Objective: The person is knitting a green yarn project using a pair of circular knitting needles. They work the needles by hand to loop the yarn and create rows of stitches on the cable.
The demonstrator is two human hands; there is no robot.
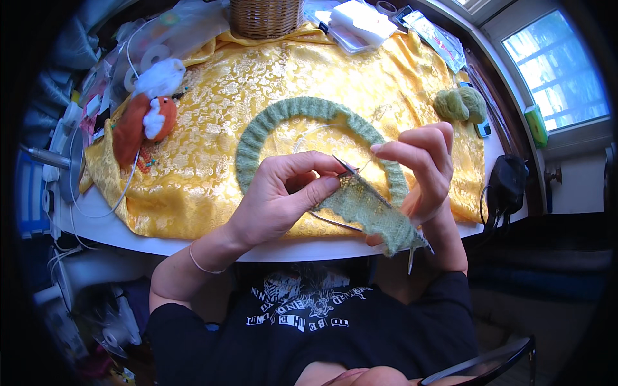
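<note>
My left hand (285,193) pinches a green knitted piece (362,205) near its top edge, along with thin metal knitting needles (379,195) whose tips stick out past the fingers. Raised at the right, my right hand (427,169) pinches a thin strand of green yarn (368,163) that runs to the needle tips. Its lower fingers are partly hidden behind the knitting. More needle ends show below the piece. Beyond both hands, a ribbed green knitted band (294,110) curves in a wide arc over the cloth.
A yellow brocade cloth (207,125) covers much of the white table. Green yarn balls (458,104) lie at right, a black pouch-like object (507,186) near the right edge. Orange-brown wool fibre (129,130) lies at left. A wicker basket (266,18) stands at the back.
</note>
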